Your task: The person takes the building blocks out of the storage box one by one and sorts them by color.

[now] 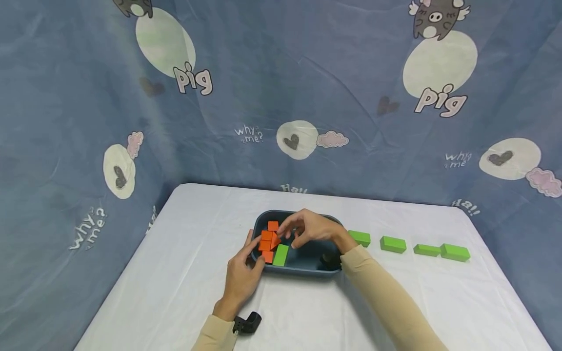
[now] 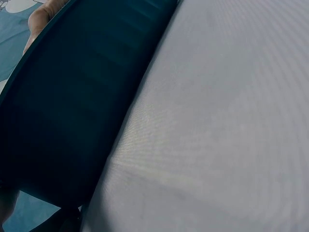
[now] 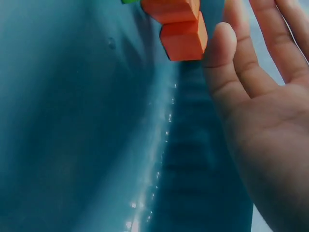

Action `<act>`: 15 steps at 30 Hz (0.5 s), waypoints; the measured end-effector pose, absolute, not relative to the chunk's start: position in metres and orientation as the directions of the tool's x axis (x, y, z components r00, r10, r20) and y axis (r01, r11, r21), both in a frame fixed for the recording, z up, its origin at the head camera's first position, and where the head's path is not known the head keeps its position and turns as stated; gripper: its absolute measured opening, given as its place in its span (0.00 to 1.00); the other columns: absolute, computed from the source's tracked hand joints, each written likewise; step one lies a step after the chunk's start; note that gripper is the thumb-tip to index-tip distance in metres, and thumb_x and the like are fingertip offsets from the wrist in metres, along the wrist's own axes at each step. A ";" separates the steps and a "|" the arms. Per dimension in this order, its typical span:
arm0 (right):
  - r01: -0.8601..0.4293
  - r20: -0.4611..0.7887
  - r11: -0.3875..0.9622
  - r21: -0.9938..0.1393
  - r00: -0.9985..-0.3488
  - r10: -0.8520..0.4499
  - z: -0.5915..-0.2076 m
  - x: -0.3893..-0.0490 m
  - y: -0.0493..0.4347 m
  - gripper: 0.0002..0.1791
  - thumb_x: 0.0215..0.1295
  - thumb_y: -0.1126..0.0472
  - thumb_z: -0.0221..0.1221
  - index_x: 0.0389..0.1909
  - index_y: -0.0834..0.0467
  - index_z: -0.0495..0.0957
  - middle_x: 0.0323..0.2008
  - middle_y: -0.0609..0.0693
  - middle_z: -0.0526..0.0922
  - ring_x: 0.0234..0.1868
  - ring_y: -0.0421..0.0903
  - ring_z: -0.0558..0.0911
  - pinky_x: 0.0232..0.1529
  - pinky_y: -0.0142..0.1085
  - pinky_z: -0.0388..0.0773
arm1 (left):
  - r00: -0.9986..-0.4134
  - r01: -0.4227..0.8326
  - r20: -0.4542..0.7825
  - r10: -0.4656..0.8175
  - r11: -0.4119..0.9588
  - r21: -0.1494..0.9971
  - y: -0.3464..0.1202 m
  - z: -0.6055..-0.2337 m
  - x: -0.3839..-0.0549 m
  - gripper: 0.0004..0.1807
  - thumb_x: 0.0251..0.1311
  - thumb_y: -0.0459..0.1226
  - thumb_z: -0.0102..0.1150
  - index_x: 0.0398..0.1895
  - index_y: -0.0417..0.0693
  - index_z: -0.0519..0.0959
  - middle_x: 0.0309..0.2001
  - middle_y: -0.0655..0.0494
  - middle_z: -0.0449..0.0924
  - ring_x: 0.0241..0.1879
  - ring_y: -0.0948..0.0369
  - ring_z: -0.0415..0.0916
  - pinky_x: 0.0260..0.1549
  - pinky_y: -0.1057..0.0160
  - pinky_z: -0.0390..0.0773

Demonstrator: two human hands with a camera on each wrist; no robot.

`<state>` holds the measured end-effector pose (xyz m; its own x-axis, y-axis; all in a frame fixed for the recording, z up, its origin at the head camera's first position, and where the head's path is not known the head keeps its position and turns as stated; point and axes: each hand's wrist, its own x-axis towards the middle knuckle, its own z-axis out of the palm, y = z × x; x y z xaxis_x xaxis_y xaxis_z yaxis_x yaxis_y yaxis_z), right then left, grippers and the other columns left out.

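A dark blue bin holds several orange blocks grouped at its left end and one green block beside them. My left hand rests at the bin's left end, fingers stretched along the rim near the orange blocks. Over the bin hovers my right hand, its fingers loosely bent near the blocks. In the right wrist view the palm of that hand is bare, and the thumb is close beside an orange block; whether they touch I cannot tell. The left wrist view shows mostly the bin's outer wall.
Several green blocks lie in a row on the white table, right of the bin. A black device is strapped to the left wrist. A blue printed cloth hangs behind the table.
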<state>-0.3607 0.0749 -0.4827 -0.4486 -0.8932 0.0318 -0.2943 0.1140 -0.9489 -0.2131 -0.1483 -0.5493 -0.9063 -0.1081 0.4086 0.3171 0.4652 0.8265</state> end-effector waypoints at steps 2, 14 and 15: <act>-0.294 0.016 0.119 -0.948 -0.419 -0.908 -0.483 -0.361 0.074 0.26 0.52 0.80 0.68 0.55 0.70 0.81 0.52 0.63 0.84 0.46 0.67 0.79 0.42 0.51 0.81 | -0.906 0.322 0.410 -0.107 0.456 0.830 -0.149 -0.549 -0.213 0.29 0.59 0.28 0.61 0.67 0.39 0.76 0.74 0.47 0.64 0.69 0.54 0.67 0.55 0.49 0.77; -0.352 -0.089 0.191 -0.916 -0.285 -0.954 -0.491 -0.361 0.069 0.30 0.53 0.78 0.69 0.60 0.62 0.81 0.58 0.53 0.83 0.46 0.61 0.76 0.38 0.41 0.80 | -0.917 0.315 0.388 -0.092 0.429 0.846 -0.150 -0.550 -0.213 0.30 0.60 0.29 0.61 0.68 0.40 0.75 0.75 0.47 0.62 0.71 0.53 0.64 0.61 0.51 0.70; -0.357 -0.097 0.200 -0.913 -0.286 -0.953 -0.491 -0.361 0.069 0.31 0.53 0.78 0.70 0.60 0.62 0.81 0.58 0.53 0.83 0.46 0.61 0.75 0.38 0.41 0.80 | -0.916 0.317 0.391 -0.093 0.432 0.844 -0.150 -0.550 -0.213 0.30 0.60 0.29 0.61 0.68 0.40 0.75 0.75 0.47 0.62 0.71 0.53 0.64 0.61 0.51 0.70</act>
